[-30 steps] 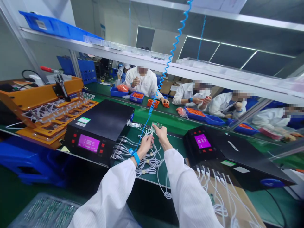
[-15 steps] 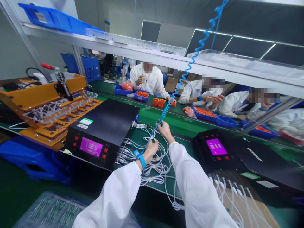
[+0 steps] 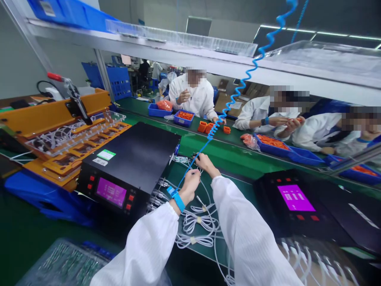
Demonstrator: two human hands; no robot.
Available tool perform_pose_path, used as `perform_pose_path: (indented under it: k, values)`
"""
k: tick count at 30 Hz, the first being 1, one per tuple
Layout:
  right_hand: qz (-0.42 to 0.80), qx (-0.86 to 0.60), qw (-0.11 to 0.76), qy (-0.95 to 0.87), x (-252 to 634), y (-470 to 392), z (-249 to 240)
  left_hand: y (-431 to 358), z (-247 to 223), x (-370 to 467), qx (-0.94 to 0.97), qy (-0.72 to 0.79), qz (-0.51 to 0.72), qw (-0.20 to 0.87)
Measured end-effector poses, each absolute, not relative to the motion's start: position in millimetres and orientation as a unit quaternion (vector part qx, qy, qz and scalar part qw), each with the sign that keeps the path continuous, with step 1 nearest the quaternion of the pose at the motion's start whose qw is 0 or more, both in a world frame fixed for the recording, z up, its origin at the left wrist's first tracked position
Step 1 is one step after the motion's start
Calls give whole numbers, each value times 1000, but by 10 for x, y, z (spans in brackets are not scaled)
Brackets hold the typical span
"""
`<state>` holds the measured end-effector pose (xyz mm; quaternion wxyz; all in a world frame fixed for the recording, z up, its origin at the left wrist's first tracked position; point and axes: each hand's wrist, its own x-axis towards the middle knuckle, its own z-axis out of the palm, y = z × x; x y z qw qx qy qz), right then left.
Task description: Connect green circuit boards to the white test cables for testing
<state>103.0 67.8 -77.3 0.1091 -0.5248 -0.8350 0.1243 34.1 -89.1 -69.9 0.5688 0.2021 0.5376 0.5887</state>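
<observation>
Head camera: nearest, white cables lie in tied coils on the green bench, beside the right sleeve. Beyond them the left hand, wearing a blue wrist strap, is nearly closed, thumb and fingers drawn together; whether anything is pinched there cannot be told. Slightly farther, the right hand is curled, fingertips gathered at a small dark item too blurred to identify, near a slim circuit board. Across the bench, a co-worker sits behind orange parts in a blue bin.
</observation>
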Motion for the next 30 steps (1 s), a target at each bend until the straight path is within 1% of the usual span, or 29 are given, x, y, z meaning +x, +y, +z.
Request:
perform_pose_path:
  k: [5,13,17,22,27,30]
  values:
    - [133,-499,103,-850,1105,683,-827,-856,-732,337,172,521,594,588]
    - [132,-466,134,-864,1163,691,-887,-820,-779,356,166,524,610,571]
    - [126,-462,181,-859,1216,621,-848,-736,-805,301,164,550,627,527]
    - [153,-416,227,-867,1350,343,-698,-642,-798,240,182,584,652,447]
    - [195,-374,323,-847,1501,73,-570,-713,-721,259,256,592,658,388]
    - [223,-363,359,-831,1570,-16,-550,-797,-659,295,307,577,657,375]
